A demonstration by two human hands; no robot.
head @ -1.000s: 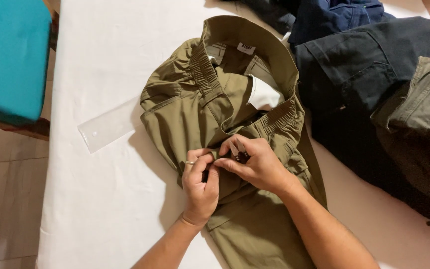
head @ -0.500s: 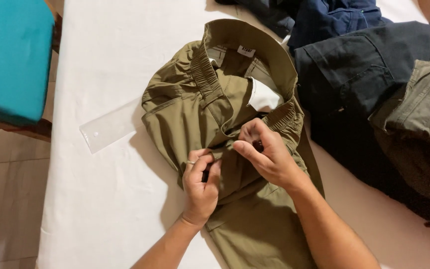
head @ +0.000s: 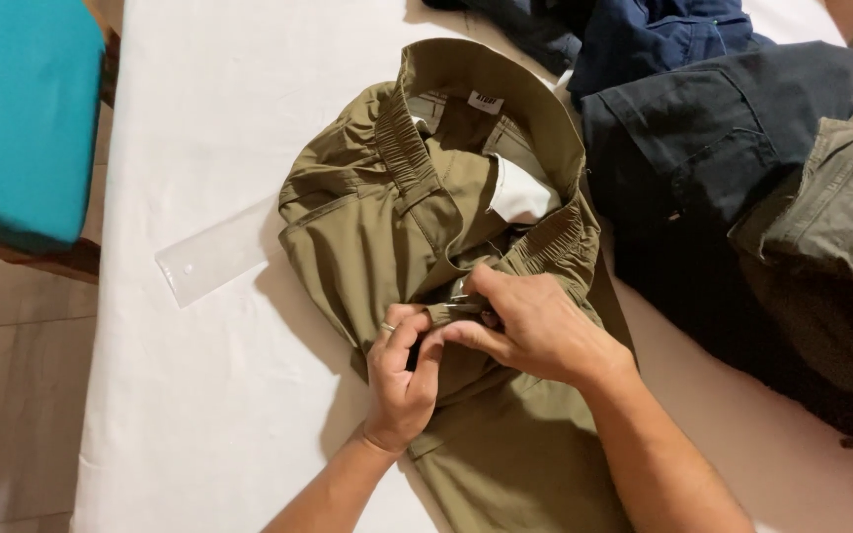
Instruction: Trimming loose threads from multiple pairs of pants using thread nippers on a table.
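While both hands work at the front of the waistband, the olive-green cotton trousers (head: 417,227) lie bunched on the white-covered tabletop (head: 199,395), waist turned toward the far edge and the legs running down toward the person. The left hand (head: 402,370) — a thin ring on one finger — has its grip pinched on the fabric edge just below the waistband, fingers curled tight. The right hand (head: 535,326) meets it from the other side, thumb and fingertips pressed together on the same fold, right where a small dark metal fastener (head: 461,294) shows between the two hands. Both hands touch each other at the fingertips.

Inside the open waist, a white pocket lining (head: 523,192) and a small white label (head: 486,102) are visible. A clear flat plastic strip (head: 214,259) lies on the tabletop just left of the trousers, apart from them. To the right sits a heap of other clothing — a black garment (head: 703,138) touching the olive trousers, a navy blue garment (head: 663,35) beyond it, and a grey-green garment (head: 831,247) at the right edge. A teal cushioned seat (head: 17,109) stands off the tabletop's left side.
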